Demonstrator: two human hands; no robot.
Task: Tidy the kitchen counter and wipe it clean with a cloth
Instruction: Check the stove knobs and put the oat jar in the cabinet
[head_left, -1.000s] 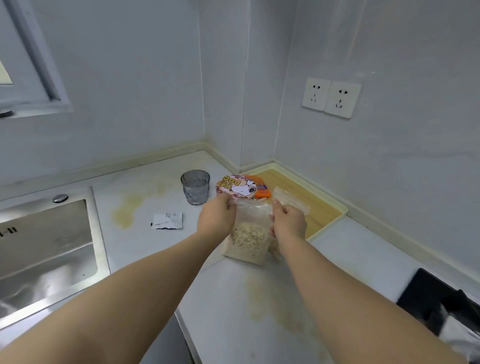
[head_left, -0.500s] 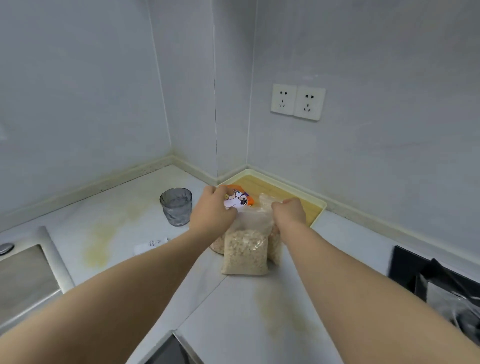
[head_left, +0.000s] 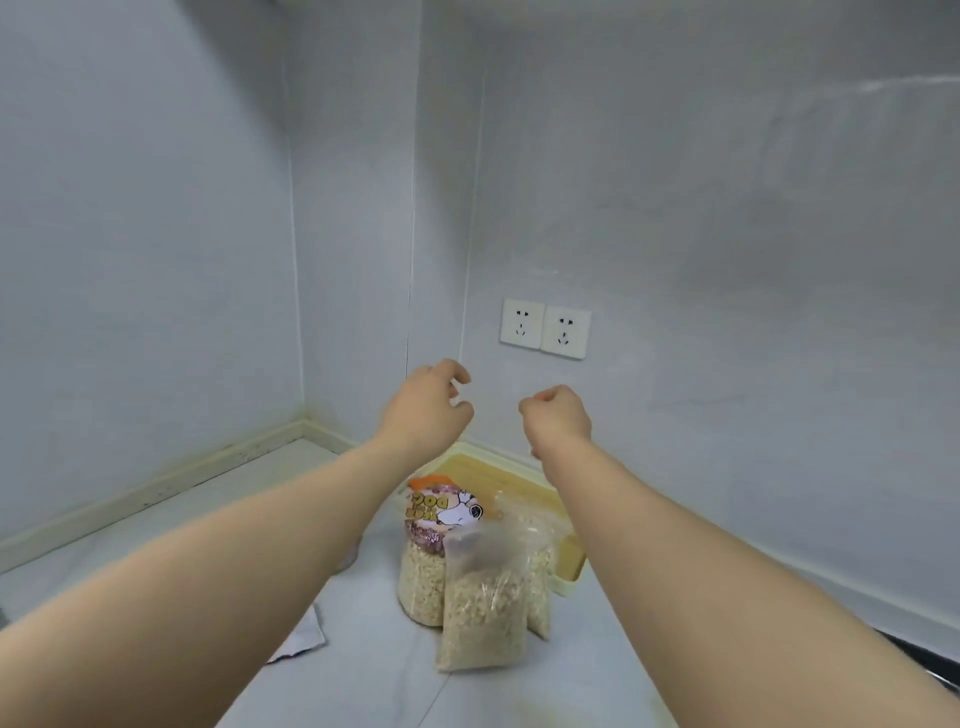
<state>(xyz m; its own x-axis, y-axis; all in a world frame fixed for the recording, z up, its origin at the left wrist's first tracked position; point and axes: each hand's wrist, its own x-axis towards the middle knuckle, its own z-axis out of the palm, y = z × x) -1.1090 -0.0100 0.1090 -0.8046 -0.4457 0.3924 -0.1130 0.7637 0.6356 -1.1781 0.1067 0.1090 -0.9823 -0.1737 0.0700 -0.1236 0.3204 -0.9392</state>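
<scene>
Three clear bags of oats stand together on the white counter (head_left: 363, 675). The front bag (head_left: 480, 608) is plain, the one behind it on the left (head_left: 441, 514) carries a cartoon dog label, and a third (head_left: 540, 571) leans on the right. My left hand (head_left: 423, 410) is raised above them, fingers loosely curled and holding nothing. My right hand (head_left: 556, 418) hovers beside it in a fist, also holding nothing. Neither hand touches the bags. No cloth is in view.
A pale yellow tray (head_left: 519, 483) lies in the corner behind the bags. A small white packet (head_left: 306, 631) shows under my left forearm. Two wall sockets (head_left: 545, 329) sit above the tray. A dark hob edge (head_left: 930, 665) is at far right.
Both hands have let go of the bag tops and risen above the bags. The view has tilted up toward the wall; the sink and most of the glass are out of sight.
</scene>
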